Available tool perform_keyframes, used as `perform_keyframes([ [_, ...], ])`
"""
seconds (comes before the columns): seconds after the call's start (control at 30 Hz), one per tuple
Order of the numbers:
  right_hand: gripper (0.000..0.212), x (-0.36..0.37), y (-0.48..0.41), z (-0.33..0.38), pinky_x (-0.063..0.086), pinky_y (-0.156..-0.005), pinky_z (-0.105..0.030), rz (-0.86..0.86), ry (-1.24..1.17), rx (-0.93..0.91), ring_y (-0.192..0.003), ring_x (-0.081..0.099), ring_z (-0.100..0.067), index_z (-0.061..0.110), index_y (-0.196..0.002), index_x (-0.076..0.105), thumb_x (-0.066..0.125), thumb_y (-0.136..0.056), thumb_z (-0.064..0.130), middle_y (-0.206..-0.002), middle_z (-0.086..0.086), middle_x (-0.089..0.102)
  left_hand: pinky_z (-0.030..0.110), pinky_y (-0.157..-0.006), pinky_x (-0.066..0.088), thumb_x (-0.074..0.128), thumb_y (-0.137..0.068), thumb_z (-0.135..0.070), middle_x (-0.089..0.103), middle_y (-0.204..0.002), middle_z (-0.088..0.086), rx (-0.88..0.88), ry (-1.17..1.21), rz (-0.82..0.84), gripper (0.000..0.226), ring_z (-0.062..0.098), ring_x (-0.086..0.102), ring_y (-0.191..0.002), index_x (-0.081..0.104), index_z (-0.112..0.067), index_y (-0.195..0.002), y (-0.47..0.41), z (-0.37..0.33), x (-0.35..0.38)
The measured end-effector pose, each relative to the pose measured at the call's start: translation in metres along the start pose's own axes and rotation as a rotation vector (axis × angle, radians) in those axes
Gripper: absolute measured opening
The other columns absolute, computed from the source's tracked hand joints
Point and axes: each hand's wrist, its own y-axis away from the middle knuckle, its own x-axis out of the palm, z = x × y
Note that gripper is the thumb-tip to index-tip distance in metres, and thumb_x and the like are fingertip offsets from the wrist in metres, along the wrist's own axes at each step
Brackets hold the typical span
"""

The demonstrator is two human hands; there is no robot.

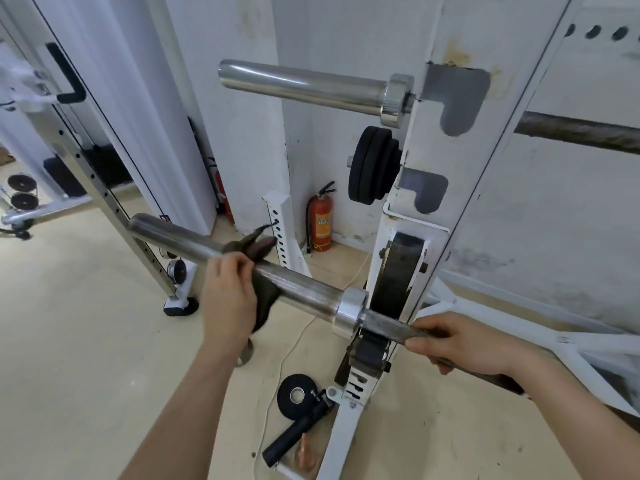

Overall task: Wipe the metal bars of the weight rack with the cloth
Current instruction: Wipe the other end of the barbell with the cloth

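The left hand (225, 289) curls round the lower bar (173, 237) with the dark cloth (266, 299) clamped against the metal (a loose end hangs below), while the right hand (464, 344) grips the rougher shaft past the collar, beside the white weight rack (446, 36). Higher up, a grey-lined hook on the rack cradles a shiny upper bar (301, 84), with black plates (372, 164) on a peg beneath. A dumbbell (298, 420) and a white cord (277, 368) lie on the floor below, and a fire extinguisher (322, 223) stands in the corner.
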Motion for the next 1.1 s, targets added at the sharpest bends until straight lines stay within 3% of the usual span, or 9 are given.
perform_keyframes([
  [0.17,0.022,0.014,0.017,0.017,0.052,-0.079,-0.029,-0.417,0.340,-0.093,-0.085,0.059,-0.004,0.043,-0.089,0.065,0.057,-0.079,0.060,-0.090,0.016,0.058,0.018,-0.066,0.042,0.056,-0.096,-0.019,0.063,-0.083,-0.010,-0.251,0.491,0.072,0.014,0.009,0.058,-0.080,0.062,-0.027,-0.085,0.000,-0.057,-0.044],
  [0.23,0.030,0.021,0.034,0.046,0.051,-0.087,-0.025,-0.527,-0.014,-0.165,-0.096,0.062,-0.002,0.040,-0.104,0.066,0.054,-0.082,0.058,-0.100,0.016,0.065,0.017,-0.063,0.047,0.059,-0.094,-0.019,0.064,-0.080,-0.009,-0.167,0.701,0.170,0.016,0.007,0.059,-0.076,0.064,-0.030,-0.083,0.030,-0.098,-0.058],
  [0.3,0.040,0.028,0.052,0.073,0.054,-0.090,-0.029,-0.307,-0.610,-0.238,-0.106,0.065,-0.007,0.034,-0.117,0.064,0.048,-0.086,0.053,-0.107,0.014,0.071,0.020,-0.067,0.050,0.060,-0.091,-0.021,0.066,-0.081,-0.009,-0.054,0.854,0.368,0.013,0.009,0.061,-0.079,0.066,-0.031,-0.085,0.065,-0.137,-0.055],
  [0.4,0.022,0.040,0.057,0.083,0.055,-0.075,-0.020,-0.353,-0.939,-0.276,-0.095,0.070,-0.009,0.034,-0.099,0.074,0.052,-0.095,0.032,-0.096,0.007,0.075,0.026,-0.073,0.052,0.057,-0.089,-0.020,0.071,-0.086,-0.012,0.095,0.811,0.608,0.018,0.007,0.066,-0.083,0.070,-0.032,-0.095,0.101,-0.163,-0.041],
  [0.53,0.020,0.043,0.046,0.037,0.044,-0.074,-0.013,-0.928,-0.015,-0.331,-0.089,0.059,-0.002,0.030,-0.102,0.064,0.047,-0.101,0.019,-0.094,0.013,0.066,0.023,-0.064,0.052,0.053,-0.081,-0.018,0.069,-0.083,-0.021,0.216,0.473,0.351,0.025,0.002,0.064,-0.073,0.071,-0.032,-0.090,0.116,-0.161,-0.024],
  [0.67,0.038,0.069,0.023,-0.012,0.049,-0.079,-0.035,-0.714,0.715,-0.193,-0.093,0.060,-0.023,0.013,-0.124,0.058,0.051,-0.087,0.019,-0.108,-0.002,0.061,0.015,-0.085,0.044,0.048,-0.072,-0.010,0.068,-0.098,-0.016,0.277,0.161,0.382,0.039,0.006,0.060,-0.092,0.071,-0.027,-0.099,0.133,-0.166,0.008],
  [0.83,0.023,0.040,0.058,-0.042,0.050,-0.058,-0.028,-0.851,0.763,-0.164,-0.059,0.065,-0.022,0.014,-0.085,0.070,0.071,-0.063,0.016,-0.069,-0.001,0.066,0.011,-0.096,0.034,0.047,-0.066,-0.003,0.063,-0.115,-0.012,0.362,0.051,0.471,0.056,0.010,0.052,-0.109,0.064,-0.025,-0.115,0.164,-0.190,0.038],
  [0.93,0.027,0.027,0.089,-0.075,0.051,-0.056,-0.032,-0.813,0.769,-0.147,-0.059,0.065,-0.022,0.014,-0.087,0.069,0.080,-0.063,0.015,-0.071,-0.002,0.067,0.029,-0.095,0.040,0.038,-0.071,-0.016,0.065,-0.113,-0.016,0.491,-0.071,0.452,0.052,0.014,0.056,-0.106,0.065,-0.028,-0.114,0.186,-0.214,0.047],
  [1.1,0.012,0.004,0.139,-0.119,0.046,-0.060,-0.033,-0.784,0.766,-0.110,-0.064,0.064,-0.020,0.021,-0.092,0.066,0.063,-0.082,0.025,-0.077,0.003,0.067,0.028,-0.096,0.039,0.055,-0.071,-0.012,0.067,-0.111,-0.012,0.561,-0.010,0.487,0.044,0.013,0.054,-0.102,0.067,-0.024,-0.112,0.226,-0.260,0.070],
])
